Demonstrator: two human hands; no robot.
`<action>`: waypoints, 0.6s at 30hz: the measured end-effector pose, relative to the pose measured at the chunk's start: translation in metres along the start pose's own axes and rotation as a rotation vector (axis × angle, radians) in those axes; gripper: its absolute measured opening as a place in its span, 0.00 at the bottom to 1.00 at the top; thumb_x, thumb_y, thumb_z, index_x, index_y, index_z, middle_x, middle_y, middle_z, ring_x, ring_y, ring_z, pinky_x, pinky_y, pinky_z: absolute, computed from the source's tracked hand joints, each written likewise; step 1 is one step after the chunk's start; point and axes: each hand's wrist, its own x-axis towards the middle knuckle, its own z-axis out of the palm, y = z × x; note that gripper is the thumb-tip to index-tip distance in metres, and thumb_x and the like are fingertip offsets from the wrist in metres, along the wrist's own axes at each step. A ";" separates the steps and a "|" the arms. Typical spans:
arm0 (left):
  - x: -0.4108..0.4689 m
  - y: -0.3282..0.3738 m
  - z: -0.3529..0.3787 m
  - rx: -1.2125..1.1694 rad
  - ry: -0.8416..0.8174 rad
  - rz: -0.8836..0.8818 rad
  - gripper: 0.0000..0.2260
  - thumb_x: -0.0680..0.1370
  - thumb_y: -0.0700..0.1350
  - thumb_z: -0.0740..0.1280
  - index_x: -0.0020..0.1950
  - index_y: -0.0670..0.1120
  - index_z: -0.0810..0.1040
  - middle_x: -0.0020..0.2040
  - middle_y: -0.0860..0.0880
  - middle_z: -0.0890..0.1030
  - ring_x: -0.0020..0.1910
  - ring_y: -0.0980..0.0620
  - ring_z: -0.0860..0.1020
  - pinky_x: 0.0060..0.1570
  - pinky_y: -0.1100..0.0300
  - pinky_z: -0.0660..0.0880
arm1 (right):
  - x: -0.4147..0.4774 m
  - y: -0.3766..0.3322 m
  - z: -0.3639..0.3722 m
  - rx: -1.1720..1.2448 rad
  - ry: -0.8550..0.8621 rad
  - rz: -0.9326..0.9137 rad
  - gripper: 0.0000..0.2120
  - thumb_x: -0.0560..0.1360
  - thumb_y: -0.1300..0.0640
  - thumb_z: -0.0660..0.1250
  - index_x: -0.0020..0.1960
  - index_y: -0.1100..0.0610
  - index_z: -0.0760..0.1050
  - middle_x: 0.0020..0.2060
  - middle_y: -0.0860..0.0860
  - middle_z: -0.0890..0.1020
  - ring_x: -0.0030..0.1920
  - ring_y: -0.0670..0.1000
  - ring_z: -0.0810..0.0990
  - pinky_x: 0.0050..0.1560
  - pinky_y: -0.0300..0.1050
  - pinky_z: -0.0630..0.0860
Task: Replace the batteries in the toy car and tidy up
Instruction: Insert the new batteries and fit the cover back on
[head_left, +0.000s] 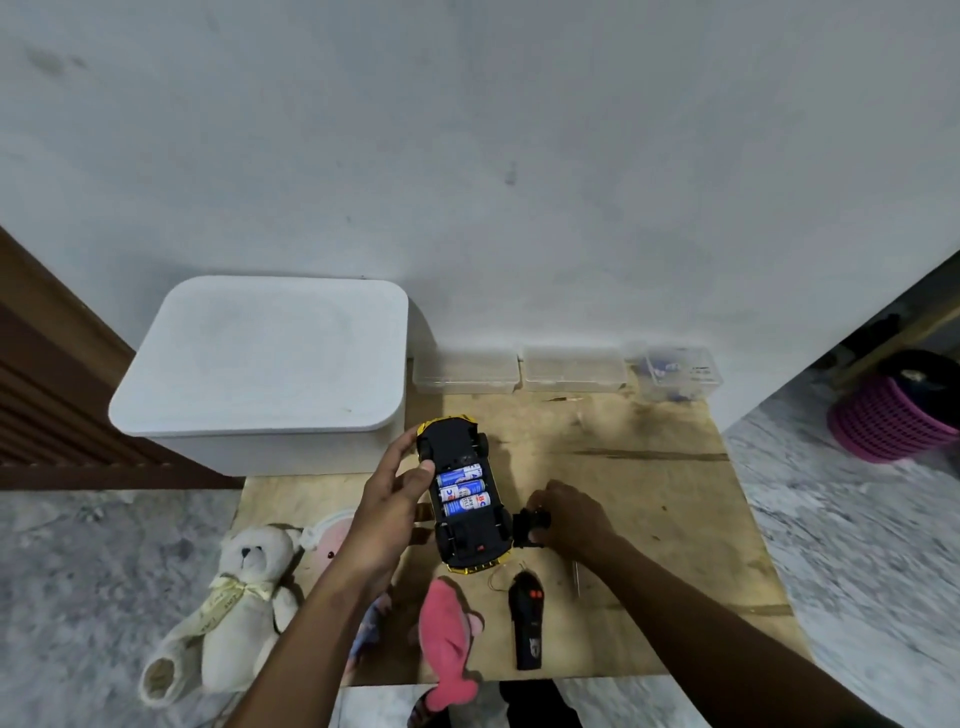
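A yellow and black toy car (467, 540) lies upside down over the wooden board (649, 499). Its battery bay is uncovered and shows three blue and white batteries (461, 490) side by side. My left hand (397, 499) grips the car's left side, thumb near the batteries. Just right of the car, my right hand (569, 517) is closed on a small black piece (531, 526), seemingly the battery cover. A thin metal screwdriver (575, 578) lies on the board under my right wrist.
A black remote control (527, 621) lies near the board's front edge, a pink plush (447, 639) beside it. A white teddy bear (234, 608) sits at the left. A large white lidded bin (265, 364) and three clear boxes (571, 370) line the wall.
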 end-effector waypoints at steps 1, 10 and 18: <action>0.000 0.000 0.000 0.000 -0.001 0.001 0.17 0.85 0.45 0.61 0.68 0.65 0.73 0.53 0.49 0.85 0.45 0.47 0.83 0.39 0.53 0.78 | 0.000 0.001 0.001 0.023 0.005 0.007 0.16 0.74 0.49 0.70 0.61 0.49 0.78 0.56 0.50 0.77 0.56 0.52 0.77 0.52 0.45 0.75; -0.009 0.007 0.000 0.009 -0.021 0.039 0.17 0.85 0.46 0.62 0.71 0.64 0.72 0.53 0.46 0.86 0.50 0.45 0.83 0.45 0.50 0.77 | -0.010 0.010 -0.004 0.296 0.132 0.067 0.10 0.76 0.53 0.71 0.57 0.51 0.82 0.47 0.49 0.85 0.43 0.44 0.81 0.45 0.39 0.78; -0.023 0.020 -0.001 0.006 -0.032 0.062 0.18 0.84 0.47 0.62 0.72 0.64 0.71 0.55 0.50 0.86 0.59 0.43 0.82 0.43 0.56 0.77 | -0.053 -0.012 -0.070 0.737 0.519 0.025 0.12 0.79 0.63 0.67 0.45 0.47 0.80 0.37 0.47 0.84 0.29 0.42 0.80 0.28 0.32 0.72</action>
